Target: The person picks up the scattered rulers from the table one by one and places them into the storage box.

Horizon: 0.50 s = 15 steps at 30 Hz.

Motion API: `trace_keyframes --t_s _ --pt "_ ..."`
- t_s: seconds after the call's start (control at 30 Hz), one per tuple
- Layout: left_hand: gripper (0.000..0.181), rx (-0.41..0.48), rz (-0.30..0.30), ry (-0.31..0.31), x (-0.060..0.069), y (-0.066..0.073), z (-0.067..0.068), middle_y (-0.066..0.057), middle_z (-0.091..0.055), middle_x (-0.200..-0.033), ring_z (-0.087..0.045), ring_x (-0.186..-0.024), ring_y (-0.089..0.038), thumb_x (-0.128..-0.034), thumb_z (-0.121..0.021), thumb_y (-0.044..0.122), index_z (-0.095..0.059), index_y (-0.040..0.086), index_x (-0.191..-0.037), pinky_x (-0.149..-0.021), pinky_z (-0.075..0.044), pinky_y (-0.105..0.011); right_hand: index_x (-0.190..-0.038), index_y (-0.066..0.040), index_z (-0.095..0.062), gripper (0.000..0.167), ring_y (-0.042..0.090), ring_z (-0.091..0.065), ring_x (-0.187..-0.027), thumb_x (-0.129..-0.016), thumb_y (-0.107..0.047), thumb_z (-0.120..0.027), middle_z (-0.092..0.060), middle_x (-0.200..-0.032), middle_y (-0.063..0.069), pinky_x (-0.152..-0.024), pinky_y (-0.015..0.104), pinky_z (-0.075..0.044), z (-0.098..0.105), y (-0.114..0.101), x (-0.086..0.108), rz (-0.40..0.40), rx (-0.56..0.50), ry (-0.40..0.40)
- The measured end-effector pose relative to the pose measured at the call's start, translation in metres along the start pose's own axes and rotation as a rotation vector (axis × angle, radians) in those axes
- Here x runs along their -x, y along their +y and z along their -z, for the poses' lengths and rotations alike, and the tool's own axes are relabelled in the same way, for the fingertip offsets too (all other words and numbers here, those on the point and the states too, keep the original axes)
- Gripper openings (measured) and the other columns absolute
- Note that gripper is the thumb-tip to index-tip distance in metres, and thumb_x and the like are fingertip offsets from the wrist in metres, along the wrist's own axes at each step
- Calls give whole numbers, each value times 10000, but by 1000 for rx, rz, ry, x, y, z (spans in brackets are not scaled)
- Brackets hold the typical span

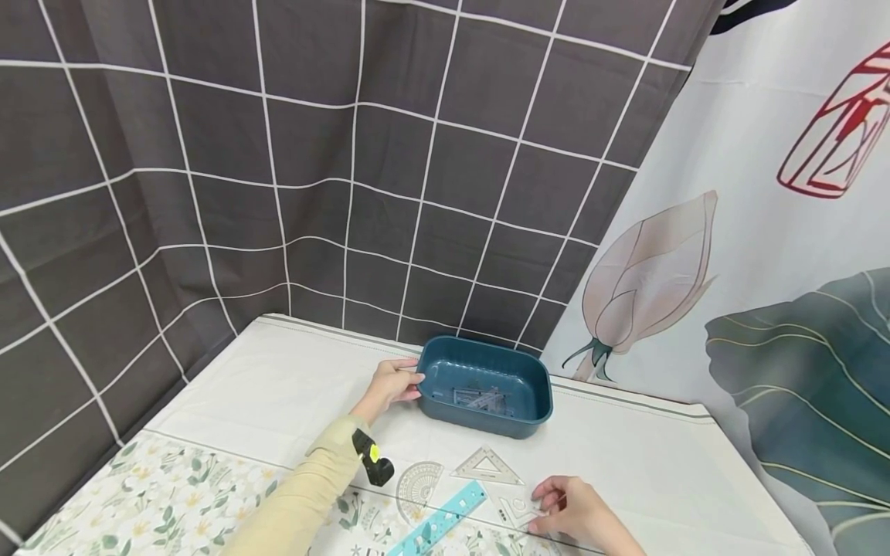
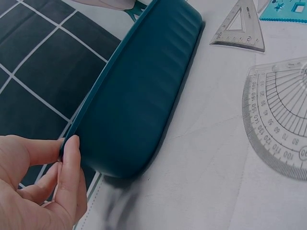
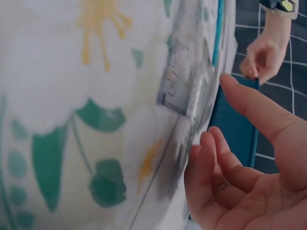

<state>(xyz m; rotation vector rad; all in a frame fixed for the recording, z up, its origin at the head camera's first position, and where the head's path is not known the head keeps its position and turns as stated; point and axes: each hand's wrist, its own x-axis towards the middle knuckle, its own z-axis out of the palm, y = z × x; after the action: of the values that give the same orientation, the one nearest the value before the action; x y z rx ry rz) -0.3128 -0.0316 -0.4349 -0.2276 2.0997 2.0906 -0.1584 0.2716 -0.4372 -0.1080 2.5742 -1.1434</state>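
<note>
My left hand [image 1: 395,384] pinches the left rim of a dark blue plastic basin [image 1: 480,422] between thumb and fingers, also plain in the left wrist view. Several clear plastic pieces [image 1: 483,400] lie inside the basin; their kind is hard to make out. Over the table's front right, my right hand [image 1: 572,510] has thumb and fingers apart, with nothing between them in the right wrist view. Beside its fingertips lies a clear plastic set square [image 1: 514,511]. Nearer the basin are another clear set square [image 1: 489,466], a clear protractor [image 1: 419,488] and a turquoise ruler [image 1: 445,519].
A white cloth with a floral front part [image 1: 174,494] covers the table [image 1: 278,386]. Dark gridded fabric [image 1: 389,154] hangs behind it, and a pale curtain with a flower print [image 1: 647,270] hangs at the right.
</note>
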Motion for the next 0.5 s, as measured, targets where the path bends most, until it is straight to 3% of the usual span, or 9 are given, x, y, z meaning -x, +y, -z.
trace_keyframes --t_s 0.3,0.5 --pt "448 -4 4 -2 1 0 1 -262 -672 -1102 -581 -537 -57 -845 -640 -46 -567 -37 -1287 -567 -604 -190 -867 -53 -645 340 149 -444 -681 -648 -173 -875 -505 -721 -11 -543 200 -334 -10 -3 -1 8 120 54" --pt "448 -7 4 -1 1 1 0 -212 -694 -1024 -558 -540 -61 -843 -642 -46 -571 -35 -1285 -581 -609 -198 -858 -76 -644 363 154 -427 -694 -611 -169 -892 -489 -734 -11 -563 216 -319 -14 -6 -4 -52 191 90"
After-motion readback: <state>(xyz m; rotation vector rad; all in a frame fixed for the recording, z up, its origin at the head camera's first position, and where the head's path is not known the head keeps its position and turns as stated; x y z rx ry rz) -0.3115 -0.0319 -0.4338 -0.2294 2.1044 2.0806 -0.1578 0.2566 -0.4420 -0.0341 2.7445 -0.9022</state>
